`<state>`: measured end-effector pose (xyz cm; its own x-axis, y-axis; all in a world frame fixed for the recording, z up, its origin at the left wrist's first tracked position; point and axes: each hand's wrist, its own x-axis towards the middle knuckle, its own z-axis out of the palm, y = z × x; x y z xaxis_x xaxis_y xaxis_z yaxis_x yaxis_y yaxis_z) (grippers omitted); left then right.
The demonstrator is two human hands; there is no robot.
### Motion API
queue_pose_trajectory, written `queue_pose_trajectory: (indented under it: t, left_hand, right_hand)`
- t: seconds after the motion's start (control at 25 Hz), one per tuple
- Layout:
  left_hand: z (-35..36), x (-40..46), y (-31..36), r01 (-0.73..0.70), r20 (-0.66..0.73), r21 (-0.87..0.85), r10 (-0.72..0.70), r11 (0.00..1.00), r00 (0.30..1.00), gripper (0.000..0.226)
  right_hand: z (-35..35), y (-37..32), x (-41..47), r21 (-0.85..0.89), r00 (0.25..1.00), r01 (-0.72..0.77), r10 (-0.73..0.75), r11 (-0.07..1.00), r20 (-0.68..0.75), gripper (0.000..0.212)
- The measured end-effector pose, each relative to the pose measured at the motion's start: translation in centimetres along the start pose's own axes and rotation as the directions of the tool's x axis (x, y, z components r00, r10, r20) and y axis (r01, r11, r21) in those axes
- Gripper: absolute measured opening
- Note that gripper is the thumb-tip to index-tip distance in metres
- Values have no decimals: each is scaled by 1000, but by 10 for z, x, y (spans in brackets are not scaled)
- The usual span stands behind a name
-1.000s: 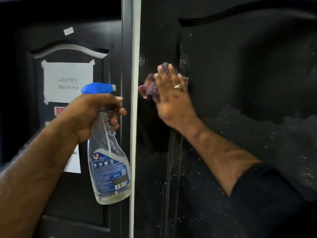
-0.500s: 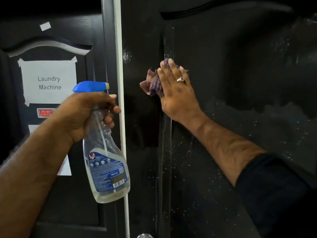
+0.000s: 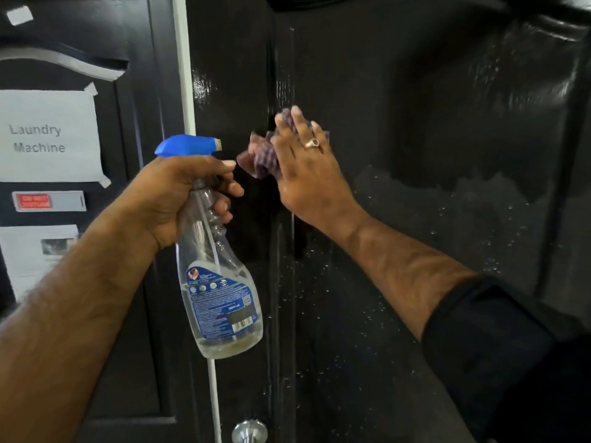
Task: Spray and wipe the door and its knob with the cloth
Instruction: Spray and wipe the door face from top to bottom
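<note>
Purple cloth (image 3: 263,155) lies under the right hand (image 3: 308,174), flat against the door (image 3: 415,123).

knob (image 3: 249,431) cut by bottom edge; cloth (image 3: 263,155) mostly under right hand (image 3: 308,174)

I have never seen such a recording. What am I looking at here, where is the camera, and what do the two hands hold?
There is no machine here. A person wears a camera on the head, so the one picture looks forward and down along their own arms.

The left hand grips a clear spray bottle with a blue nozzle, nearly empty. The right hand presses a purple cloth flat against a black door. Small droplets sit on the door below the hand. The metal knob shows at the bottom edge, untouched.

To the left is another dark door with a taped paper sign reading "Laundry Machine".
</note>
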<state>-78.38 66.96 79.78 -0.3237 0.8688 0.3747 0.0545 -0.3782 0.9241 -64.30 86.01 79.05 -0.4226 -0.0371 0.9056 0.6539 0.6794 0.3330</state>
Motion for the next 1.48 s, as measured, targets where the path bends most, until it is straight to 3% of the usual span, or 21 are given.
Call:
queue_pose_trajectory:
  t: [0.12,0.24,0.32,0.4,0.48,0.56,0.64,0.72,0.8,0.88,0.96,1.04,1.12,1.2,1.24,1.28,1.32,1.36,1.44,1.48]
  left_hand:
    - [-1,-3,-9,0,-14,-33,-1,999,1000,15]
    - [-15,-9,-10,13,-27,-28,-14,1000,1000,18]
    - [-17,-9,-7,19,-45,-21,-20,1000,999,17]
    - [-10,-3,-6,25,-51,-19,-26,1000,998,17]
    - [-1,5,-7,27,-57,-9,-27,1000,998,18]
    - [9,11,-12,33,-44,4,-33,999,999,9]
    - [16,12,-19,31,-29,5,-31,1000,999,8]
    - [21,12,-23,30,-27,11,-29,999,999,7]
    - [21,13,-23,27,-27,22,-26,999,999,9]
    - [21,14,-20,29,-29,26,-28,999,999,13]
    - [26,16,-22,32,-29,29,-31,999,999,13]
    - [35,16,-26,32,-25,28,-31,999,999,8]
    - [47,18,-30,40,-17,0,-40,999,999,14]
    - [55,20,-30,42,7,3,-42,999,999,13]
    - [56,20,-29,37,20,16,-38,999,999,11]
    - [56,19,-28,29,31,22,-29,999,999,11]
    - [55,19,-28,24,40,26,-25,999,999,12]
    - [56,19,-28,24,42,30,-26,999,999,13]
    - [59,20,-30,32,36,31,-33,999,999,12]
    - [63,21,-31,40,27,30,-41,999,999,12]
  right_hand:
    - [14,-14,-44,2,999,33,-33,999,26,55]
    - [19,-15,-127,18,938,289,-287,957,193,59]
    - [19,1,-129,11,883,424,-416,906,218,56]
    - [12,14,-84,-66,926,362,-351,930,140,60]
    - [4,15,-31,-97,989,148,-149,984,-4,63]
    - [6,0,-16,-40,999,-8,6,999,-49,63]
    - [18,-10,-56,-49,996,85,-83,995,36,67]
    - [19,7,-111,-30,946,299,-292,954,141,71]
    - [13,50,-124,-13,935,339,-336,941,110,74]
    - [9,84,-96,-25,995,94,-94,995,-12,70]
    - [5,84,-58,32,959,-231,234,972,-158,64]
    - [13,47,-50,97,926,-323,336,941,-170,67]
    - [24,14,-94,74,999,-25,28,997,-29,68]
    - [20,31,-148,51,951,286,-290,957,106,66]
    - [16,58,-159,40,948,304,-307,952,87,66]
    - [12,87,-158,6,975,219,-219,976,29,66]
    - [8,111,-148,-28,999,36,-37,999,-37,64]
    - [4,128,-132,-27,973,-192,187,981,-135,60]
    - [1,120,-95,64,824,-507,505,860,-255,57]
    - [4,99,-85,117,790,-546,556,830,-257,58]
